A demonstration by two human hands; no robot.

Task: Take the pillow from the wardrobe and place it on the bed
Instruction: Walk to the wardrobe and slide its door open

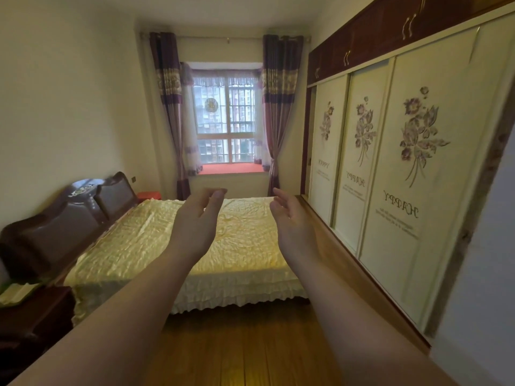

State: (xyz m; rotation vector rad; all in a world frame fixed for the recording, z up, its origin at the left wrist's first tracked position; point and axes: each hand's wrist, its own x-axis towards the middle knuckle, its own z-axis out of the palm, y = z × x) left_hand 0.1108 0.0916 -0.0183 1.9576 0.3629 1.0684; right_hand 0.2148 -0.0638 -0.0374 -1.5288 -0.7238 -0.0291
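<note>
The bed with a crinkled yellow cover and a dark brown headboard fills the left and middle of the room. Along the right wall runs the wardrobe, with white sliding doors printed with purple flowers; its far end shows a dark gap. No pillow is in view. My left hand and my right hand are held out in front of me over the bed's foot end, palms facing each other, fingers apart and empty.
A dark wooden nightstand with a pale folded item on it stands at the lower left. Wooden floor lies between me and the bed. A window with purple curtains and a red sill is at the far end. Brown upper cabinets top the wardrobe.
</note>
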